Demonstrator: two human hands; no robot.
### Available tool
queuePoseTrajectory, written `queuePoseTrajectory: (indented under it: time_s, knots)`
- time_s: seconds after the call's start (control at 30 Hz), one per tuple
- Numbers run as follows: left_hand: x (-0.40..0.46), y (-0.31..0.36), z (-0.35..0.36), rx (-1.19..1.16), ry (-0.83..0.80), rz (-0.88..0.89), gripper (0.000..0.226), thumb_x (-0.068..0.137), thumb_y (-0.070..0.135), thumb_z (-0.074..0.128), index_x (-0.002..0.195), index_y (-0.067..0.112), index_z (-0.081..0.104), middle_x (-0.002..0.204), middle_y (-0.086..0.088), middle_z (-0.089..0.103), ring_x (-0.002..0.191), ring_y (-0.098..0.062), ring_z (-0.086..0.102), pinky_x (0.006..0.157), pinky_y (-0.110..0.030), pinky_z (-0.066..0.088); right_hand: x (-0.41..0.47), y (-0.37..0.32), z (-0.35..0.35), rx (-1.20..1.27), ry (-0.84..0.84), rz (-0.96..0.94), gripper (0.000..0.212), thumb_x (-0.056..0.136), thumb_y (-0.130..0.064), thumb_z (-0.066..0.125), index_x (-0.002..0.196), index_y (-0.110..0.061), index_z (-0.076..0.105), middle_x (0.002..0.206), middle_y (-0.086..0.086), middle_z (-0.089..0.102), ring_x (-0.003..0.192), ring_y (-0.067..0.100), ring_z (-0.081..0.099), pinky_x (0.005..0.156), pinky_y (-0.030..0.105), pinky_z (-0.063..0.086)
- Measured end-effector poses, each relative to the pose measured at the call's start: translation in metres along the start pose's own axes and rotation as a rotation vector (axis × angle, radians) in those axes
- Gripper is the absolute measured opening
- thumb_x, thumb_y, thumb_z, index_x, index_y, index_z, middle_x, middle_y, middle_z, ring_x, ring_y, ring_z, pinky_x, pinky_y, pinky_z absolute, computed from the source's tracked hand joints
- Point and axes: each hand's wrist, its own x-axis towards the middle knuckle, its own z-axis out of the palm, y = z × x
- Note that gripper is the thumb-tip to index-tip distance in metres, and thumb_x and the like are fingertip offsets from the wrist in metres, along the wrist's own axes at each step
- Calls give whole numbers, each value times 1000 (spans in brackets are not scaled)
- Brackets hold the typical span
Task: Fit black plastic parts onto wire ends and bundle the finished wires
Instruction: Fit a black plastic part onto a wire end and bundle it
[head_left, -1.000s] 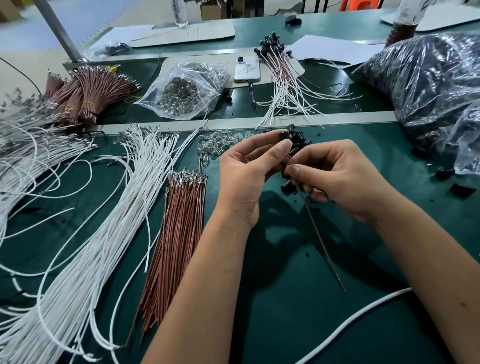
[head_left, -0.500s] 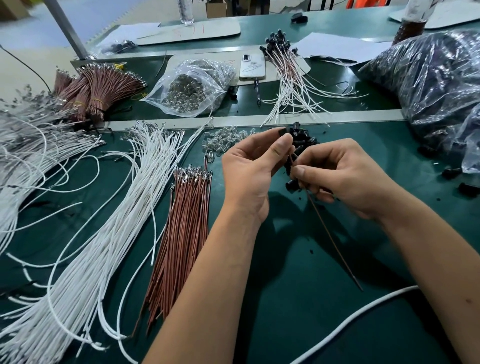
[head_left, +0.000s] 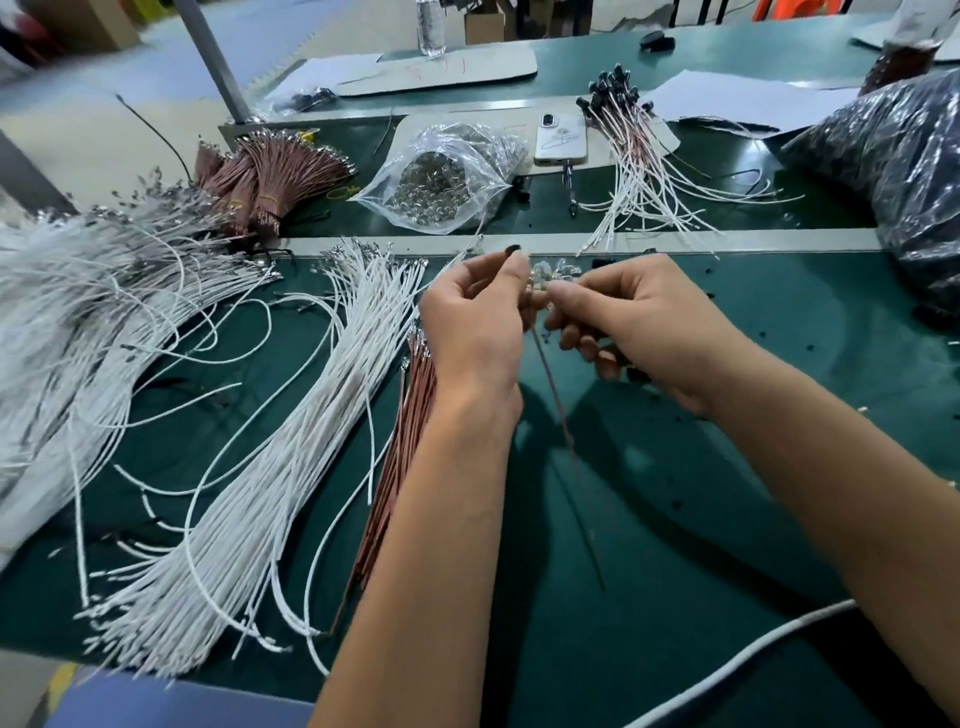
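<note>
**Cap going onto a brown wire**

Both hands meet above the green table (head_left: 675, 519), raised so the wire end is easy to see. The left hand (head_left: 475, 332) pinches a black part (head_left: 513, 250) at its fingertips; the right hand (head_left: 644, 322) grips the brown wire (head_left: 553, 387), thin and stiff, hanging toward the table. Loose brown wires (head_left: 400, 457) and white wires (head_left: 270, 467) lie to the left, probably within reach for the next pick.

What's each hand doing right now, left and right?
Left hand: closed, pinching the brown wire near its top end.
Right hand: closed, fingertips at the same wire end; black parts tucked under its curled fingers.
</note>
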Motion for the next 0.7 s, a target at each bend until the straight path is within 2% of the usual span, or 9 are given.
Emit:
queuePoseTrajectory:
  time_s: [0.13,0.23,0.3,0.37,0.43,0.5,0.6,0.7]
  knots:
    - [14,22,-43,80,208,80,8,93,6,68,99,8,64,78,-5,66,53,-10,60,54,-23,46,30,-17,45,-212,-44,37,39,100,-32,68,81,0,76,63,7,68,50,13,55,45,26,47]
    - [20,36,-75,70,360,126,18,93,4,66,109,10,62,93,-13,69,49,-8,61,56,-26,49,44,-34,91,-485,-90,-20,41,97,-36,71,73,-3,75,65,12,71,55,21,60,50,31,51]
    - [22,42,-90,74,424,137,19,93,4,65,110,13,62,103,-20,70,48,-9,61,59,-30,51,47,-42,122,-755,-100,-63,46,94,-39,73,65,-6,62,60,8,58,56,24,53,49,30,40]
    - [24,46,-98,66,454,154,20,92,2,64,110,11,63,97,-18,69,47,-10,60,55,-27,50,47,-43,145,-898,-101,-73,47,89,-31,77,61,-12,45,64,6,50,59,23,45,56,28,37]
    - [25,48,-104,60,462,162,17,93,1,63,108,9,63,90,-11,66,47,-10,60,52,-25,48,47,-43,157,-941,-109,-58,40,86,-17,74,63,-13,42,69,7,47,65,26,46,65,28,40]
    - [25,49,-108,53,462,146,14,93,2,63,104,10,63,87,-9,65,48,-11,60,51,-25,48,49,-45,158,-925,-109,-23,31,86,-11,67,66,-12,43,70,6,45,72,28,49,65,29,40]
    - [25,50,-112,40,459,126,11,93,2,63,95,13,63,89,-11,66,49,-12,60,54,-27,49,53,-45,154,-903,-93,24,21,86,-14,66,72,-11,52,74,6,55,77,27,56,57,27,39]
    - [24,49,-110,27,465,120,12,92,1,62,92,13,62,90,-13,65,48,-12,59,55,-27,49,52,-42,158,-945,-104,31,35,85,-22,77,68,-14,48,72,5,50,80,30,56,62,29,42]
